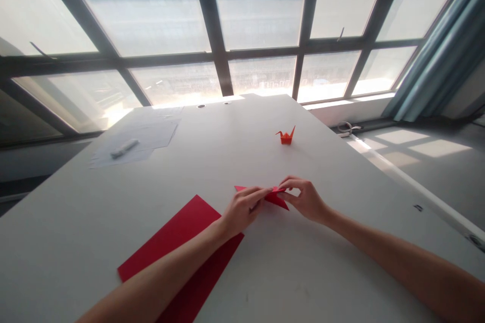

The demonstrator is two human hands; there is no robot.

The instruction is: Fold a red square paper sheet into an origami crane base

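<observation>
A partly folded piece of red origami paper (278, 200) lies on the white table, with pointed corners showing at its left and lower right. My left hand (245, 207) rests over its left part, fingers stretched along the paper and pressing it. At the paper's right end, my right hand (303, 197) pinches an edge between thumb and fingers. Part of the paper is hidden beneath my left hand. Under my left forearm is a larger red sheet or stack of red paper (182, 234). Beyond my hands stands a finished orange-red paper crane (286, 137).
White sheets of paper (159, 133) lie at the table's far left, with a white, rounded object (125, 148) on them. A small dark mark or fitting (418, 208) is near the right edge. Windows border the far side; a blue-grey curtain (428, 55) hangs at right.
</observation>
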